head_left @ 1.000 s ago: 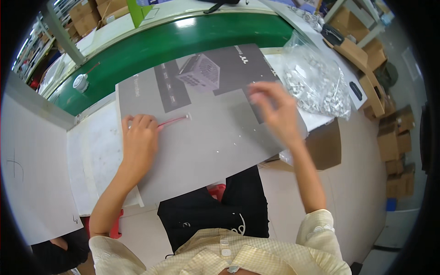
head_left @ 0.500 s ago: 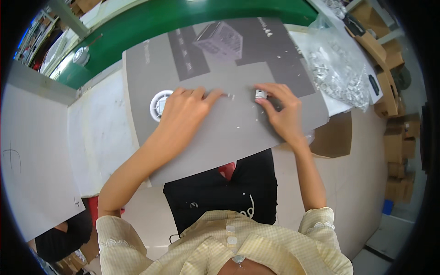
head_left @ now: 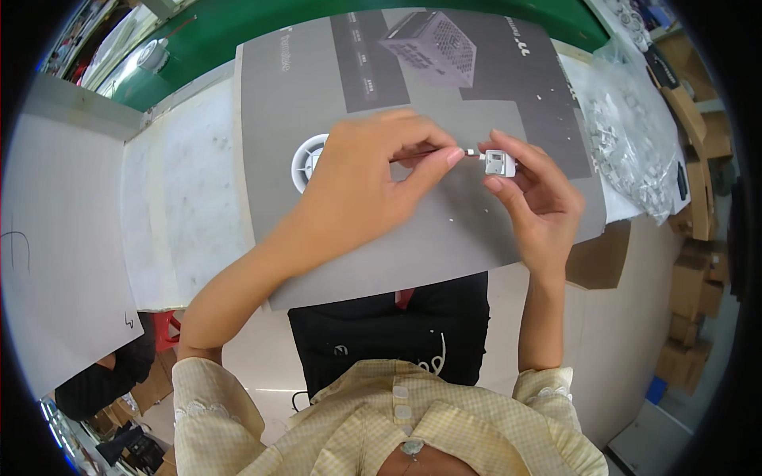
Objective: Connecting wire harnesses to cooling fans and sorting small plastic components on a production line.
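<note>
Between the thumb and fingers of my left hand [head_left: 373,163] a thin dark wire [head_left: 414,155] is pinched. A small white connector [head_left: 470,151] sits at the wire's end, just past the thumb tip. My right hand [head_left: 544,190] grips a small white box-shaped plastic part [head_left: 498,163] between thumb and index finger, its recessed face showing. The connector is right at that part's left side; whether they touch I cannot tell. Left of my left hand, a round white spoked plastic piece [head_left: 304,163] lies on the board, partly hidden behind the hand.
Under my hands is a large grey printed cardboard sheet [head_left: 357,270] with tiny white bits on it. A clear bag of small white parts [head_left: 631,135] lies at the right. Brown cartons [head_left: 686,317] stand on the floor at the far right. A white round part [head_left: 152,55] rests on the green surface.
My hands have come closer together, bringing the wire's connector up to the white box-shaped part. The view has shifted, so the sheet appears higher and further right.
</note>
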Action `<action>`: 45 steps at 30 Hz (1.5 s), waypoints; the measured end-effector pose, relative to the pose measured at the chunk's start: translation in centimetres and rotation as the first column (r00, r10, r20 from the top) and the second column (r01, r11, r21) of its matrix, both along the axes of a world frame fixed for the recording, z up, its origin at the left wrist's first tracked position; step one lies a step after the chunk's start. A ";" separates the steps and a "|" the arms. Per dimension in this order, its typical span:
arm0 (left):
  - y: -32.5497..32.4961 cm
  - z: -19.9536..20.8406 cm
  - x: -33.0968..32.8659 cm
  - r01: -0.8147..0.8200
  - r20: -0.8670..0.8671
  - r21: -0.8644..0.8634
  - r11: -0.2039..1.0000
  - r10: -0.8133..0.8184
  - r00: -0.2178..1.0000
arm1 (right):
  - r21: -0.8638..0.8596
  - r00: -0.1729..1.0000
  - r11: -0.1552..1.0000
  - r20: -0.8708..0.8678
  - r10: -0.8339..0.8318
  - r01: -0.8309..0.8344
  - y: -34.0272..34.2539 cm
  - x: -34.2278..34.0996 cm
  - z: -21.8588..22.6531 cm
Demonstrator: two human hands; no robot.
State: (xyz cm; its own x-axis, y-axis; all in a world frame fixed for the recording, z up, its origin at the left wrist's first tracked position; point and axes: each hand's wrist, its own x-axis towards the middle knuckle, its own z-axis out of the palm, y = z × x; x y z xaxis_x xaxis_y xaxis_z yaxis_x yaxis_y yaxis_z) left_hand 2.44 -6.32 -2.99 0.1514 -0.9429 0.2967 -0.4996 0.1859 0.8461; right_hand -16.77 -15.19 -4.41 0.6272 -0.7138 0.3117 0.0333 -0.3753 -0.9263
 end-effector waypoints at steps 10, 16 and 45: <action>-0.1 -0.3 -0.1 -0.037 -0.239 -0.057 0.998 0.022 0.971 | 0.412 0.948 0.895 0.317 0.036 -0.171 0.6 1.4 -1.0; 0.1 -0.3 -0.1 -0.102 -0.145 -0.133 0.986 0.083 0.986 | 0.171 0.962 0.984 0.258 -0.086 0.043 1.2 2.5 -0.9; 1.2 0.5 0.9 -0.022 -0.480 0.054 0.998 0.046 0.876 | -0.295 0.994 0.955 0.109 -0.008 0.040 0.5 2.5 0.8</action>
State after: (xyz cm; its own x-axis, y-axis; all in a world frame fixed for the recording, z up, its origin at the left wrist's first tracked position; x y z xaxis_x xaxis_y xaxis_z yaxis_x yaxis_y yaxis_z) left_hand 3.30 -5.17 -2.49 0.2966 -0.9453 0.1357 -0.0341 0.1315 0.9907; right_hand -14.29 -14.66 -3.65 0.5628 -0.5938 0.5750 0.1125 -0.6342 -0.7649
